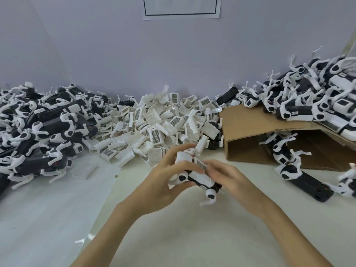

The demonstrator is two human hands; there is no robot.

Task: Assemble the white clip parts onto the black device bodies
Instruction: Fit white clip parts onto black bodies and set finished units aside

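Both hands hold one black device body with white arms above the white table, in the middle of the view. My left hand grips its left end, fingers curled over a white clip part seated on top. My right hand grips the right side, with fingertips on the barcode label. A heap of loose white clip parts lies just behind the hands. Black device bodies are heaped at the left.
A cardboard box lies on its side at the right, with black-and-white devices piled on top and spilling out in front. One white clip lies alone on the table. A purple wall stands behind the heaps.
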